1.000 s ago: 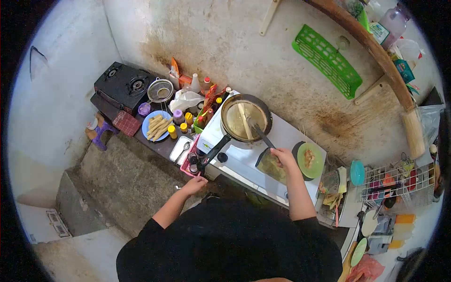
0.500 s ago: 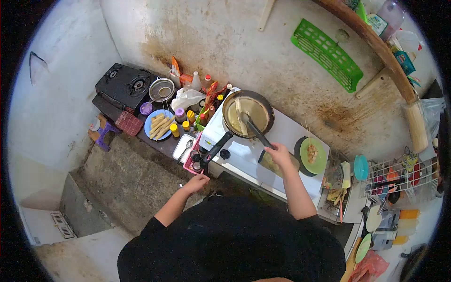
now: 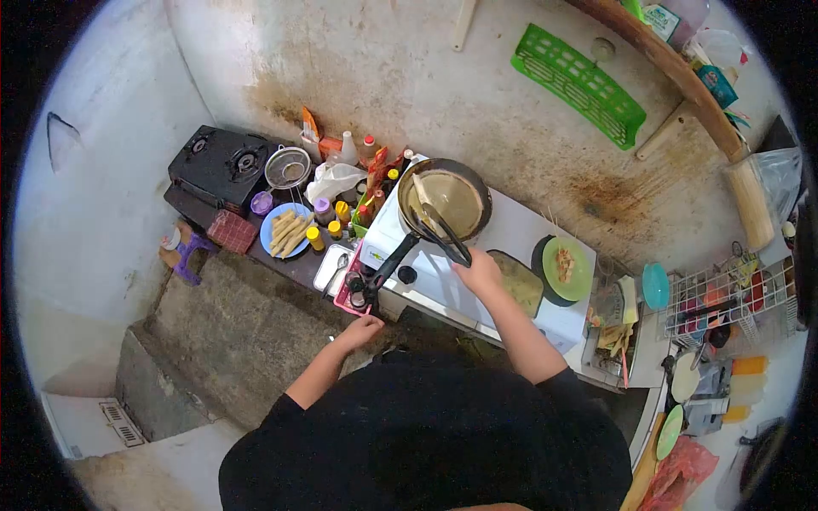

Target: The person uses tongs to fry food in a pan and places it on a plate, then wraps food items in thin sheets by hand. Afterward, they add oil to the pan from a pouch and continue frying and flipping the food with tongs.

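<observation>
My right hand [image 3: 479, 274] grips a pair of black tongs [image 3: 447, 236], whose tips reach into the frying pan [image 3: 486, 217]. Inside, the tongs' tips meet a long pale roll [image 3: 420, 189] lying in yellowish oil [image 3: 456, 200]. The pan sits on a white stove top, its black handle [image 3: 394, 262] pointing toward me. My left hand [image 3: 363, 330] is closed right at the handle's lower end; what its fingers hold is hidden. Just beyond it stands a pink basket [image 3: 342, 300] with small jars. Beside my right forearm lies a rectangular tray [image 3: 518, 285].
Several pale rolls fill a blue plate [image 3: 275, 241] at the left, near yellow-capped bottles [image 3: 314, 236]. A green plate [image 3: 579, 268] with food and skewers stands right of the tray. Further out are a black two-burner stove [image 3: 217, 166] and a wire rack [image 3: 724, 315].
My right hand has moved left and slightly up, and the tongs' two arms now show apart. The roll remains in the pan. My left hand stays near the handle's end.
</observation>
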`<state>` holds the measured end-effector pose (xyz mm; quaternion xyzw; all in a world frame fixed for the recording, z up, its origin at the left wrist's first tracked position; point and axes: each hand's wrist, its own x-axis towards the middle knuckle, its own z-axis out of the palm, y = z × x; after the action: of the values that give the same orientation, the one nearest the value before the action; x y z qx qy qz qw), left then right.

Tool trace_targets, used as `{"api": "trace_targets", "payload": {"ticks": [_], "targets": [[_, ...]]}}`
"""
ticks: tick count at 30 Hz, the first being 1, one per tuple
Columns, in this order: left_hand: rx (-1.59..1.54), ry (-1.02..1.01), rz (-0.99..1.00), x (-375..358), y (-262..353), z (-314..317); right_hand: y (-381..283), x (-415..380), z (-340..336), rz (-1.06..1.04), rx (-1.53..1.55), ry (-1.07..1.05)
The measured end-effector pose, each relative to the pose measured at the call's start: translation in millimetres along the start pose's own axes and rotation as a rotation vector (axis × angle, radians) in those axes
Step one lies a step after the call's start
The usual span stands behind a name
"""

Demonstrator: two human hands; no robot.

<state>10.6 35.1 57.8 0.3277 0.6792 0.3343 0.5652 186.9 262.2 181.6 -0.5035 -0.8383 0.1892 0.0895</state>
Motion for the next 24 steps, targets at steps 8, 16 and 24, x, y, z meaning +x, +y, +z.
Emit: {"api": "trace_targets", "payload": {"ticks": [8, 16, 24], "targets": [[-0.015, 0.045, -0.004, -11.6, 5.4, 0.4, 2.2, 0.6, -9.5, 0.082, 0.175, 0.042], [-0.015, 0.042, -0.01, -10.2, -5.7, -2.7, 19.2, 12.5, -6.0, 0.15, 0.144, -0.032], [0.009, 0.034, -0.023, -4.9, -20.2, -2.9, 2.7, -1.9, -14.6, 0.004, -0.142, 0.056]]}}
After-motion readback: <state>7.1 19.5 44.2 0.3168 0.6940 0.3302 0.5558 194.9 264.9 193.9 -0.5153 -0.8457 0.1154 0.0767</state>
